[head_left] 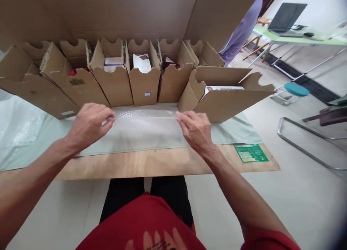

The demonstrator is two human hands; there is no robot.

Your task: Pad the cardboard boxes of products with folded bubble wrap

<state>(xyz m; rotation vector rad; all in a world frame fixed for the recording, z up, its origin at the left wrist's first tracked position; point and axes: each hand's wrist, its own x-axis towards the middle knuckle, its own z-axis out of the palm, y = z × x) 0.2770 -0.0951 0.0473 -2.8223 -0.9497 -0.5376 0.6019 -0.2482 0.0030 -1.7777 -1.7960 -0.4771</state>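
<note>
Between my two hands stretches a clear plastic bubble-wrap sheet (146, 125), spread over the pale green cloth. My left hand (90, 121) pinches its left end, fingertips pressed together. At the opposite end my right hand (195, 128) grips the right corner between thumb and fingers. Just behind the sheet stand open-topped cardboard bins (145, 87) in a row. Several of them hold small boxes, such as a white box (141, 63) in a middle bin. Close to my right hand is an angled cardboard bin (227, 103) with a white box inside.
A tall cardboard panel (116, 15) rises behind the bins. More clear plastic (20, 123) lies at the left on the cloth (227, 134). A green printed card (251, 153) is on the wooden tabletop (151, 163). Rightward are a laptop (287, 20), a stool (296, 89) and a person's purple sleeve (241, 29).
</note>
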